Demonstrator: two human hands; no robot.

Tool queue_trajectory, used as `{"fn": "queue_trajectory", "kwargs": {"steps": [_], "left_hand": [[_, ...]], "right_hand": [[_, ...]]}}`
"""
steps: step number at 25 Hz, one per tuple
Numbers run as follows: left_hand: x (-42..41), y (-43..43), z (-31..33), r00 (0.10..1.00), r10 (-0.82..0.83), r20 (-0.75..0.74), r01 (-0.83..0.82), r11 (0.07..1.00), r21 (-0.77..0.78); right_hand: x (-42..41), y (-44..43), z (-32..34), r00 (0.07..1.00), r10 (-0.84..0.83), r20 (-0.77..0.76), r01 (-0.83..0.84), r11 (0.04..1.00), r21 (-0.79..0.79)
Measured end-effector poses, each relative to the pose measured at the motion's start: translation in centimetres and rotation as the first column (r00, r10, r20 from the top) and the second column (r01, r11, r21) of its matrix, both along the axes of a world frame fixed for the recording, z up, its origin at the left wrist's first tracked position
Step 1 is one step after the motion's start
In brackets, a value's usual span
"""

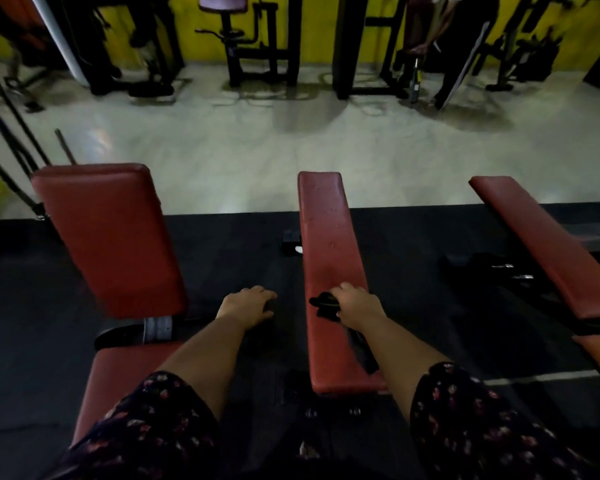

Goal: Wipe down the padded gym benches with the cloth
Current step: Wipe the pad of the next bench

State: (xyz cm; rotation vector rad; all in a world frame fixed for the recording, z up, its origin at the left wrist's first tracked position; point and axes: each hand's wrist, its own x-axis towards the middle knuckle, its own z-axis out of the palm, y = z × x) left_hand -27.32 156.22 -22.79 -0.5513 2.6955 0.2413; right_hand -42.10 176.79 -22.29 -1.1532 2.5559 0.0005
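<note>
Floral-print sleeves (146,427) on dark fabric fill the bottom edge at six o'clock, and two bare forearms reach forward out of them.

The right hand (355,301) rests on the near half of the middle bench (329,244). Its fingers are curled around a black cloth (324,304), which it holds against the red padding. The cloth bunches out at nine o'clock from the knuckles, and a loose tail trails back along the pad beneath the forearm.

The left hand (248,303) is over the black rubber mat (239,244) in the gap between the middle bench and the left bench. It holds nothing and its fingers are loosely bent.

The middle bench is a narrow, flat red pad running from six o'clock toward twelve. Its surface is scuffed and speckled.

At nine to ten o'clock stands the left bench, with a wide backrest pad (108,237) raised steeply and its red seat pad (118,375) below, partly hidden by the left forearm.

At three o'clock, the right bench (541,244), another long red pad, slants off toward the frame edge.

Beyond the mat, toward twelve o'clock, lies a pale glossy floor (257,147). Behind it, dark weight machines (250,46) stand blurred along a yellow wall (319,29). At one o'clock a person in dark clothes (465,36) stands among them.
</note>
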Motion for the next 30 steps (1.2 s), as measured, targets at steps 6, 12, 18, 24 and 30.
{"fn": "queue_trajectory", "kwargs": {"steps": [6, 12, 18, 24, 30], "left_hand": [[-4.0, -4.0, 1.4, 0.995, 0.084, -0.049, -0.085, 0.996, -0.026], [-7.3, -9.7, 1.5, 0.996, 0.086, -0.035, -0.087, 0.996, -0.028], [-13.6, -19.7, 1.8, 0.999, -0.007, -0.038, 0.004, 0.998, -0.067], [-18.3, -28.2, 1.8, 0.995, -0.097, -0.038, 0.092, 0.989, -0.112], [-23.0, -32.1, 1.7, 0.986, -0.157, -0.047, 0.152, 0.983, -0.103]], "right_hand": [[-4.7, -7.1, 1.2, 0.997, 0.07, -0.039, -0.071, 0.997, -0.012], [-7.0, -12.8, -0.3, 0.99, 0.137, -0.027, -0.135, 0.989, 0.057], [-12.2, -23.5, -0.5, 0.995, 0.087, -0.054, -0.087, 0.996, 0.007], [-15.3, -32.1, 1.3, 0.988, 0.033, -0.148, -0.036, 0.999, -0.017], [-18.1, -35.2, 2.0, 0.979, -0.041, -0.202, 0.03, 0.998, -0.057]]}}
